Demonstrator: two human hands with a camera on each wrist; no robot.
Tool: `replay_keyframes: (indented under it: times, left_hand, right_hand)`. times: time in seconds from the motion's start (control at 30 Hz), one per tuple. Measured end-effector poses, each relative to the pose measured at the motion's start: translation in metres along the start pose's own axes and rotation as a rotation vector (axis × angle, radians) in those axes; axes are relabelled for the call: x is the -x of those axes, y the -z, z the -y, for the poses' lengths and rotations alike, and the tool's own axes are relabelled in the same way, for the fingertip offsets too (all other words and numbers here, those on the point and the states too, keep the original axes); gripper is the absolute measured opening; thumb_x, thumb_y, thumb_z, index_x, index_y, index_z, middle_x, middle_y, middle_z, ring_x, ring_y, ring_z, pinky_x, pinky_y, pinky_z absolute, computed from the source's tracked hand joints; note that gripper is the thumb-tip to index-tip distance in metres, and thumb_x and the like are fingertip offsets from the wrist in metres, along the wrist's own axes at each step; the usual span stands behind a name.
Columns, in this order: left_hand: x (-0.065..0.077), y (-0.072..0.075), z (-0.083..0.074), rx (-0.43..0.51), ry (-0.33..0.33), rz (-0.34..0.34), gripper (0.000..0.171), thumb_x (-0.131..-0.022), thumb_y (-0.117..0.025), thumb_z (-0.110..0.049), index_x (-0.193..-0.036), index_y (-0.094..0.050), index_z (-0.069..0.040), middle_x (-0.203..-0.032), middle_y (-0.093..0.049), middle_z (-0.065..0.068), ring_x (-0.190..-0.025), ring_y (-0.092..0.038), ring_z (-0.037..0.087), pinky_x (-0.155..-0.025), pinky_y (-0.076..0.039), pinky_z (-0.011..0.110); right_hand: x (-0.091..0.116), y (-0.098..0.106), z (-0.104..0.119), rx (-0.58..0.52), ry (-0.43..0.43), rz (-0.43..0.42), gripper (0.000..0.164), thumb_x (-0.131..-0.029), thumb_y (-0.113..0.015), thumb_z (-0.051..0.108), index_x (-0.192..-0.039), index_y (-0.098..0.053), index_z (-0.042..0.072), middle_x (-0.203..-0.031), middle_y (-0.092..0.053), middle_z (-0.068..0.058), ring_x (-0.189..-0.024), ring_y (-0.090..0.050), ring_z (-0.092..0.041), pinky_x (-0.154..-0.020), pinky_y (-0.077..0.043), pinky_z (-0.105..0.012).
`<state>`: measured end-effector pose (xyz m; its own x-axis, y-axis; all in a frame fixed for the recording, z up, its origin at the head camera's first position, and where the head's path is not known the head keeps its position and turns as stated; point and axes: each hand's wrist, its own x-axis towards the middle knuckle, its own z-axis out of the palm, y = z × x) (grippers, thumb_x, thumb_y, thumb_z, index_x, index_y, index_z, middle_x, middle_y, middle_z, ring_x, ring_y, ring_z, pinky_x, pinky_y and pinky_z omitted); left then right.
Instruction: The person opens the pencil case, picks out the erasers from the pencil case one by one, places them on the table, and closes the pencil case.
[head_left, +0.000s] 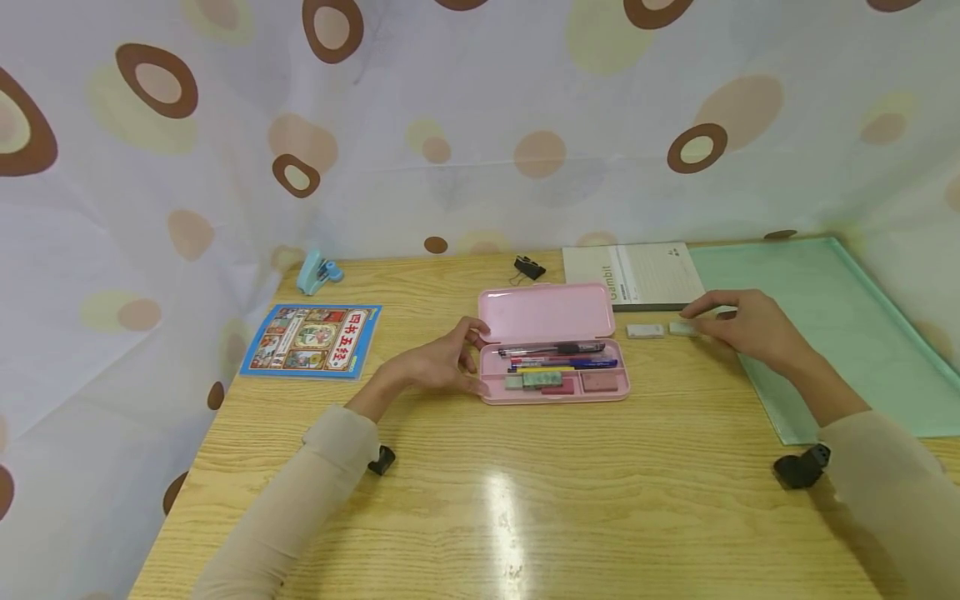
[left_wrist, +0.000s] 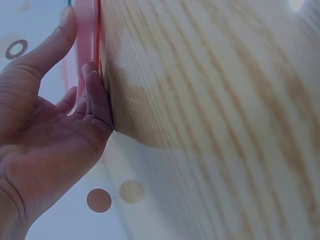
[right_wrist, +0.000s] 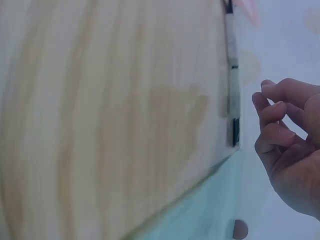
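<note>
A pink pencil case [head_left: 546, 310] lies with its lid folded back on the table. Its tray holds several pens [head_left: 558, 350], a green patterned eraser [head_left: 542, 380] and reddish blocks [head_left: 599, 382]. My left hand [head_left: 438, 358] grips the left end of the case, thumb near the front corner and fingers by the hinge; the left wrist view shows the thumb and curled fingers against the pink edge. My right hand [head_left: 750, 327] hovers over a pale green eraser [head_left: 681, 329] with bent fingers and nothing visibly between them. Beside that lies a white eraser [head_left: 645, 331].
Behind the erasers lies a notebook [head_left: 637, 275], with a green mat [head_left: 840, 333] at right. A black binder clip [head_left: 529, 267] sits behind the case. On the left are a blue picture book [head_left: 311, 342] and a light blue hole punch [head_left: 315, 273]. A patterned curtain [head_left: 480, 125] hangs behind.
</note>
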<state>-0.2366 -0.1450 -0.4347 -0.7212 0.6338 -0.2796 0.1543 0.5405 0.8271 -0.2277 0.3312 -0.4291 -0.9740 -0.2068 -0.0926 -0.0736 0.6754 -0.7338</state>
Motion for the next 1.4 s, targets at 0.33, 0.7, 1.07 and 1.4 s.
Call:
replay_keyframes:
  times: [0.33, 0.7, 1.07, 1.4]
  left_hand:
    - [0.000, 0.000, 0.001, 0.007, -0.003, 0.000, 0.087, -0.086, -0.086, -0.008, -0.149, -0.025, -0.011, -0.137, -0.041, 0.011, -0.102, -0.055, 0.022, -0.090, -0.047, 0.029]
    - [0.000, 0.000, 0.000, 0.009, -0.009, 0.002, 0.087, -0.087, -0.085, -0.008, -0.148, -0.025, -0.010, -0.137, -0.041, 0.012, -0.101, -0.054, 0.022, -0.090, -0.047, 0.029]
    - [-0.001, -0.001, 0.000, 0.022, -0.009, 0.002, 0.086, -0.086, -0.086, -0.008, -0.148, -0.025, -0.010, -0.136, -0.041, 0.012, -0.101, -0.054, 0.022, -0.089, -0.046, 0.030]
    - [0.000, 0.000, -0.002, 0.025, 0.002, 0.004, 0.086, -0.087, -0.086, -0.009, -0.148, -0.025, -0.011, -0.135, -0.042, 0.012, -0.101, -0.053, 0.022, -0.089, -0.046, 0.029]
  right_hand:
    - [-0.002, -0.031, 0.050, -0.208, 0.087, 0.099, 0.031, -0.101, -0.072, 0.024, -0.124, -0.070, 0.004, -0.102, -0.068, -0.014, -0.049, -0.038, -0.014, -0.047, -0.037, -0.035]
    - [-0.015, -0.073, 0.077, -0.296, 0.152, 0.233, 0.030, -0.098, -0.074, 0.017, -0.124, -0.070, 0.002, -0.119, -0.070, -0.021, -0.060, -0.053, -0.008, -0.053, -0.043, -0.026]
    - [-0.019, -0.114, 0.099, -0.248, 0.257, 0.335, 0.028, -0.092, -0.080, 0.010, -0.119, -0.074, 0.006, -0.119, -0.073, -0.014, -0.051, -0.039, -0.007, -0.046, -0.034, -0.023]
    - [-0.016, -0.133, 0.111, -0.065, 0.321, 0.292, 0.028, -0.090, -0.082, 0.011, -0.117, -0.076, 0.011, -0.112, -0.068, -0.007, -0.070, -0.048, -0.014, -0.062, -0.043, -0.026]
